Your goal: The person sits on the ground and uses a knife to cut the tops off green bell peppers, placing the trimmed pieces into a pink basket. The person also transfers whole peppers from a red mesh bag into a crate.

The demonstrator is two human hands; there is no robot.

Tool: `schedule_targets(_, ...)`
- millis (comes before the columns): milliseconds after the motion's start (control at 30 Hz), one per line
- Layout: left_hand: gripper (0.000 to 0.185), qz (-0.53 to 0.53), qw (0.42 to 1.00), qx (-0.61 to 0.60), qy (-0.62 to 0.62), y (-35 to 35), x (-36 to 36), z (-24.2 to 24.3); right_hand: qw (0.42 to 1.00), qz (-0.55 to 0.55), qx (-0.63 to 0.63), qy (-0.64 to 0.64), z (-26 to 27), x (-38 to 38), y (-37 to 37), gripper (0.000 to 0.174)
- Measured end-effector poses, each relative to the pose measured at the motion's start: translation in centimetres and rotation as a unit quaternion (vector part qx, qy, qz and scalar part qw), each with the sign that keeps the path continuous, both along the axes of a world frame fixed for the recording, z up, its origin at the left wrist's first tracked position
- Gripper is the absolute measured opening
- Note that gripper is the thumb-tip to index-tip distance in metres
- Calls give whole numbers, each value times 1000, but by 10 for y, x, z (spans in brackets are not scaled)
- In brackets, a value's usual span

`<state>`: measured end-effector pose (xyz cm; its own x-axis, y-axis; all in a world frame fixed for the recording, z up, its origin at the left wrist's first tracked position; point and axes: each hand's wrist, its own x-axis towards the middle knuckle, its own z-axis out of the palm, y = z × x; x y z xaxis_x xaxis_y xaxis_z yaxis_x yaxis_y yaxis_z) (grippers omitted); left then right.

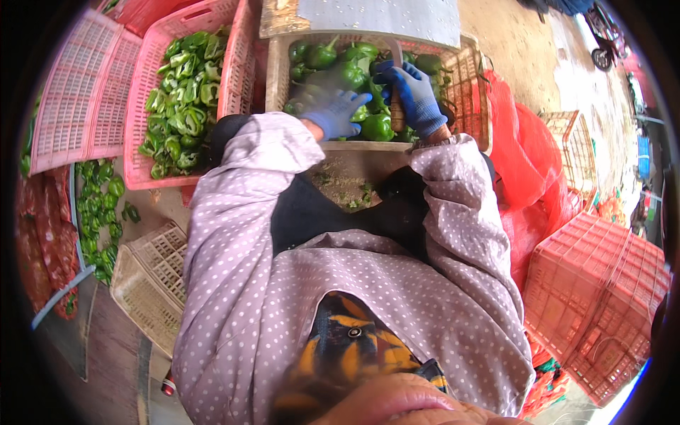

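Observation:
My left hand (336, 112), in a blue-grey work glove, reaches over whole green bell peppers (353, 74) with its fingers apart. It seems to hold nothing, though blur covers part of the view around it. The peppers fill a pale plastic crate (366, 145) in front of me. My right hand (417, 95), gloved alike, grips a knife (397, 109) by its wooden handle, blade pointing away from me. A grey board (377, 21) lies across the crate's far side, dotted with pale seeds. Cut green pepper pieces (186, 106) fill a pink crate (133, 133) to the left.
Another pink crate (87, 90) leans at the far left. Loose peppers (101, 207) lie on the floor below it, near a pale crate (151, 281). At the right are red mesh sacking (523, 154) and a red crate (595, 303). Seeds and scraps (345, 191) litter the ground between my legs.

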<state>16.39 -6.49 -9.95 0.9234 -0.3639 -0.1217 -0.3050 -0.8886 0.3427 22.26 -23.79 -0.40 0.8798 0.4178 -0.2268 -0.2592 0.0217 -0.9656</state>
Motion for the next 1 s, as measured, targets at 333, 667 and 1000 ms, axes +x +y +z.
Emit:
schedule_targets(333, 59, 178, 918, -353, 18, 7, 18, -12, 961, 57, -241, -123, -25, -18, -31, 25)
schedule_targets(667, 33, 256, 613, -733, 143, 30, -5, 44, 913, 142, -306, -227, -24, -48, -17, 26)
schedule_targets(1000, 47, 114, 628, -752, 163, 14, -21, 39, 980, 56, -66, -177, 2, -34, -26, 43)
